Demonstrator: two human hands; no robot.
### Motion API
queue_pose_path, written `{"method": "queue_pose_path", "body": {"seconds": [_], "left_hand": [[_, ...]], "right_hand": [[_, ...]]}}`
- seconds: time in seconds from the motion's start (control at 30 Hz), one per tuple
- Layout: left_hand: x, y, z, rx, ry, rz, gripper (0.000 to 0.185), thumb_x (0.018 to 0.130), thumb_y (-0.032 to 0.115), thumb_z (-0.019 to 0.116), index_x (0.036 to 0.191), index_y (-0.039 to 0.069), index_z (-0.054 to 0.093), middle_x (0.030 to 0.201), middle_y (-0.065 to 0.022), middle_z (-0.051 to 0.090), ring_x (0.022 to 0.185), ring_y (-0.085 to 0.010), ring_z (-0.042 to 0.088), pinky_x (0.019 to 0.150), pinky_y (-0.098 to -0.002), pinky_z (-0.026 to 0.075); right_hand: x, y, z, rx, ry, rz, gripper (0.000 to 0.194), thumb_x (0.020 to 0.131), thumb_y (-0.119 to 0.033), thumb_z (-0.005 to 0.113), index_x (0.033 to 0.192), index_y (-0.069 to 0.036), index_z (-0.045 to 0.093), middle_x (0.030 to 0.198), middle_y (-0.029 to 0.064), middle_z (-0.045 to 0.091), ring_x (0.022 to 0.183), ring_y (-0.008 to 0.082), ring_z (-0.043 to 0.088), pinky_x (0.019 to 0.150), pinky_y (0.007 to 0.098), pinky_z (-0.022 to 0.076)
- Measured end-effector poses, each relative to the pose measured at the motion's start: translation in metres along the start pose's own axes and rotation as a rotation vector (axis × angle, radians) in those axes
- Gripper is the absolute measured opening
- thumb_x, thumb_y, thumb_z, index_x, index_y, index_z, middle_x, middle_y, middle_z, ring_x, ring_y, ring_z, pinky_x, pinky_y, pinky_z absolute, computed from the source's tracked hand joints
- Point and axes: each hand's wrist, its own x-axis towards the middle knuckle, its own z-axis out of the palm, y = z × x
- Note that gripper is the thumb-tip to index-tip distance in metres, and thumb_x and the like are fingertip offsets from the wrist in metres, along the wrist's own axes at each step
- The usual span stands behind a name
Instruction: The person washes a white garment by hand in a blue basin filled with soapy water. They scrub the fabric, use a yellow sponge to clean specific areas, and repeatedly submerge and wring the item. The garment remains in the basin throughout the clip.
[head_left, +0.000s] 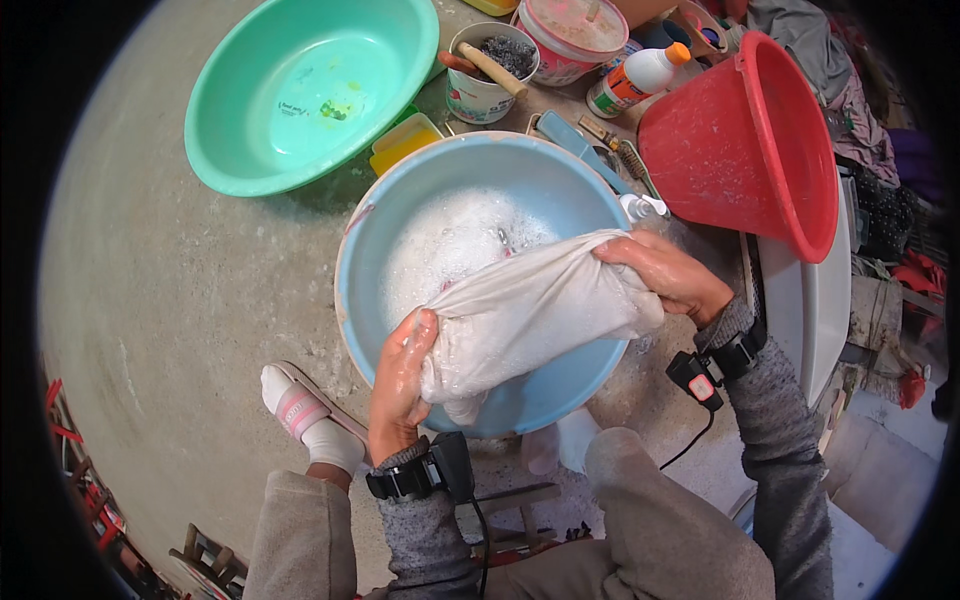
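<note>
A wet white cloth (525, 315) is stretched between my two hands above a light blue plastic basin (585, 176). My left hand (401, 375) grips its lower left end near the basin's rim. At the other end, my right hand (660, 270) pinches the cloth's upper right corner, just past the right rim. Soapy water with white foam (450, 232) lies in the basin below. Small pink and dark bits show in the foam, too little exposed to identify. The cloth hides the basin's front part, and both hands look wet.
A green plastic tub (247, 112) stands at the back left. Behind the basin are a white bucket (480, 105) with wooden handles and a steel-wool-like mass, a lidded pink bucket (562, 67), an orange-capped bottle (637, 79) and a blue brush (574, 142). A red bucket (712, 135) lies tilted at right.
</note>
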Motion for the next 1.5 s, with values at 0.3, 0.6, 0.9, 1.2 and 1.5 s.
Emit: {"method": "queue_pose_path", "body": {"seconds": [0.3, 0.6, 0.9, 1.2, 1.5], "left_hand": [[0.010, -0.012, -0.008, -0.169, 0.079, 0.158, 0.042, 0.099, 0.030, 0.049, 0.128, 0.000, 0.048, 0.114, -0.0121, 0.061, 0.101, -0.0206, 0.062, 0.084, -0.0339, 0.052], [0.022, -0.075, 0.059, -0.227, 0.167, 0.045, 0.045, 0.101, 0.038, 0.041, 0.130, 0.004, 0.047, 0.118, -0.0119, 0.058, 0.099, -0.0221, 0.060, 0.083, -0.0337, 0.051], [0.014, -0.088, 0.048, 0.013, 0.274, -0.079, 0.038, 0.100, 0.034, 0.040, 0.106, 0.002, 0.059, 0.097, -0.0121, 0.062, 0.085, -0.0209, 0.061, 0.073, -0.0335, 0.052], [0.021, -0.092, 0.036, -0.085, 0.217, -0.127, 0.031, 0.097, 0.031, 0.042, 0.099, 0.005, 0.060, 0.080, -0.0053, 0.060, 0.078, -0.0166, 0.059, 0.064, -0.0345, 0.050], [0.021, -0.108, 0.028, -0.373, 0.153, -0.098, 0.030, 0.098, 0.028, 0.042, 0.101, 0.004, 0.059, 0.092, -0.0086, 0.062, 0.082, -0.0222, 0.058, 0.074, -0.0286, 0.049]], "right_hand": [[0.005, 0.011, 0.025, -0.174, 0.144, -0.262, 0.039, 0.092, -0.026, 0.060, 0.119, 0.002, 0.058, 0.108, 0.0065, 0.065, 0.094, 0.0145, 0.062, 0.083, 0.0267, 0.0494], [0.052, 0.057, 0.100, -0.573, 0.487, -0.376, 0.028, 0.090, -0.029, 0.056, 0.094, -0.001, 0.054, 0.088, 0.0247, 0.061, 0.088, 0.0418, 0.059, 0.069, 0.0482, 0.0477], [0.051, 0.072, 0.105, -1.079, 0.317, -0.488, 0.020, 0.086, -0.024, 0.057, 0.089, -0.005, 0.058, 0.085, 0.0186, 0.059, 0.074, 0.0372, 0.063, 0.062, 0.0474, 0.0508], [0.052, 0.059, 0.104, -1.110, 0.335, -0.438, 0.023, 0.090, -0.023, 0.054, 0.087, 0.000, 0.059, 0.083, 0.0190, 0.059, 0.075, 0.0354, 0.063, 0.062, 0.0437, 0.0505], [0.049, 0.056, 0.101, -1.250, 0.445, -0.513, 0.022, 0.089, -0.027, 0.055, 0.086, -0.005, 0.059, 0.085, 0.0154, 0.059, 0.067, 0.0329, 0.063, 0.060, 0.0468, 0.0492]]}}
